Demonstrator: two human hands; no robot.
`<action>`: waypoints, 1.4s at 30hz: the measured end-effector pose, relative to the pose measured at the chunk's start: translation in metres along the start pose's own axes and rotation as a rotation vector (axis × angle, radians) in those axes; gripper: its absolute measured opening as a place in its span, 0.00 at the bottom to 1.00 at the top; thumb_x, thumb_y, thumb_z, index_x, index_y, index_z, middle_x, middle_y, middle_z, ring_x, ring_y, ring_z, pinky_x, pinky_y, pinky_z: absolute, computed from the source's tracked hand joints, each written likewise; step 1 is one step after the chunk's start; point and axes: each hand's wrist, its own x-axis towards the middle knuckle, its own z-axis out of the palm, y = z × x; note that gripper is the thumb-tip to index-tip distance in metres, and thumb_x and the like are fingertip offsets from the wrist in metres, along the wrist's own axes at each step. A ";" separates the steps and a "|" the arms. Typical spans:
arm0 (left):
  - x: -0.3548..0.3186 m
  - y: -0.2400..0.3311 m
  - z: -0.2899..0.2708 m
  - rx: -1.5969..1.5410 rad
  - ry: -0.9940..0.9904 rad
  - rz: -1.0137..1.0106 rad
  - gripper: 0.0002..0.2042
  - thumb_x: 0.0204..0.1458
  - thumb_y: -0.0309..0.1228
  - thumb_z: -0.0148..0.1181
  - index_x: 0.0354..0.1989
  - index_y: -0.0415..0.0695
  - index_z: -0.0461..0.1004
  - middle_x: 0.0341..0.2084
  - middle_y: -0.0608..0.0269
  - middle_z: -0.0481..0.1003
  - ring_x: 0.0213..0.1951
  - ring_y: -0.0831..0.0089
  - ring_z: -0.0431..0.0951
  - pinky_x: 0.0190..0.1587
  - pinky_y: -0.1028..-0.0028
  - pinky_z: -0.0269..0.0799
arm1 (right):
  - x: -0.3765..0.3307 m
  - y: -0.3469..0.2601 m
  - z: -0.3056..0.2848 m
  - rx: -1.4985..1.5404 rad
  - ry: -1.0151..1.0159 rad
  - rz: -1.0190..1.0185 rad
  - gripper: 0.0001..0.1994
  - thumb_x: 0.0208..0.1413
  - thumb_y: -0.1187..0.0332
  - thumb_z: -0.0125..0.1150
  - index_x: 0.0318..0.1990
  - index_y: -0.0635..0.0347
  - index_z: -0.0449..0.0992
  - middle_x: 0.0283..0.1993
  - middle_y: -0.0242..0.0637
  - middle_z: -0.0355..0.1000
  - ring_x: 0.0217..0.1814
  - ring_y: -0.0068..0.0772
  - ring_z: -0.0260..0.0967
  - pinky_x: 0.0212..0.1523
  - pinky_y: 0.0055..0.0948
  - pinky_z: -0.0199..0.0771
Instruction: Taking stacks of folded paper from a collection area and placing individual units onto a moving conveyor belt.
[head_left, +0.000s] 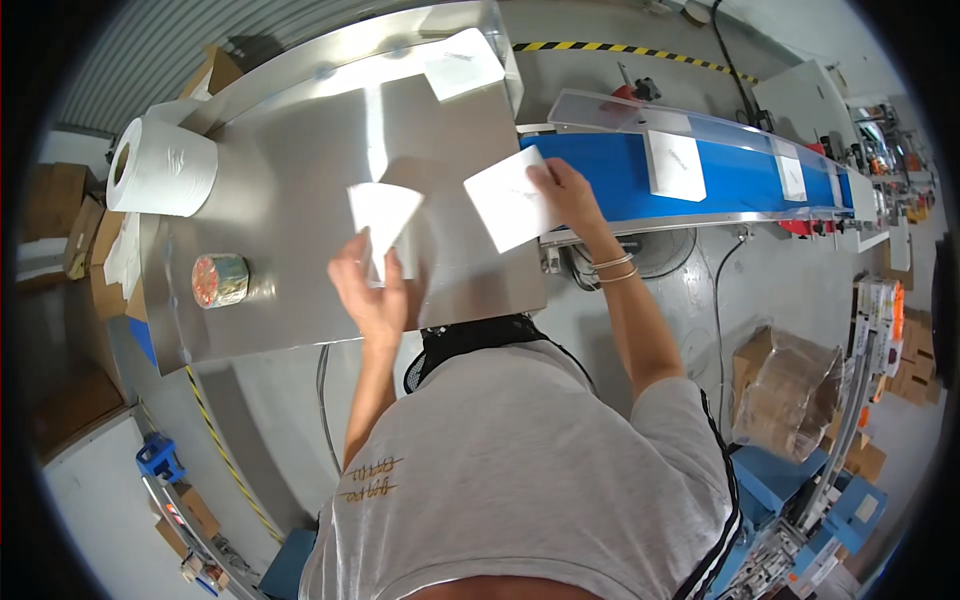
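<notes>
My left hand [372, 288] pinches a white folded wipe or sheet of paper [386, 212] just above the steel table [290, 190]. It narrows toward my fingers and fans out at the far end. In my right hand [572, 198] is a flat white square box [505, 200], gripped at its right edge and tilted. That hand is over the near end of the blue conveyor belt [615, 165], while the box hangs over the table's right edge. Faint print shows on the box's face.
Two white boxes, one nearer [677, 165] and one farther [789, 172], lie on the belt beside a clear guard [640, 112]. A white paper roll [170, 165] and a tape roll [220, 280] stand at the table's left. Another white box [464, 65] lies at the back.
</notes>
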 end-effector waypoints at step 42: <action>-0.029 0.044 0.020 -0.104 -0.011 -0.121 0.19 0.50 0.17 0.58 0.50 0.50 0.76 0.48 0.53 0.68 0.48 0.60 0.71 0.39 0.71 0.75 | 0.021 0.050 -0.103 0.120 -0.040 0.059 0.17 0.63 0.62 0.55 0.52 0.66 0.70 0.43 0.37 0.75 0.43 0.20 0.68 0.43 0.23 0.70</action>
